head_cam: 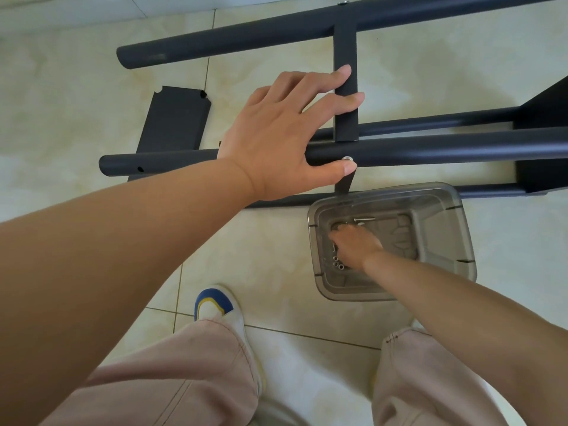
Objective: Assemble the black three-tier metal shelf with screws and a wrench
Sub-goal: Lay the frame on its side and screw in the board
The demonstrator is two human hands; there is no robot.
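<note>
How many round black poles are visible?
4: far pole at top, near pole under the left hand, one just behind it, one by the bin. Others may lie out of frame.

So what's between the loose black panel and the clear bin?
In the head view, the left hand and the near tube it rests on lie between the loose black panel and the clear bin.

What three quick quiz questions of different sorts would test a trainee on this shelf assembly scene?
1. True or false: the right hand is inside the bin.
2. Which does the left hand rest on? A) the loose panel B) the frame C) the shoe
3. Fill in: the left thumb lies beside a silver ____ on the tube.

Key: 1 true; 2 B; 3 screw.
</note>
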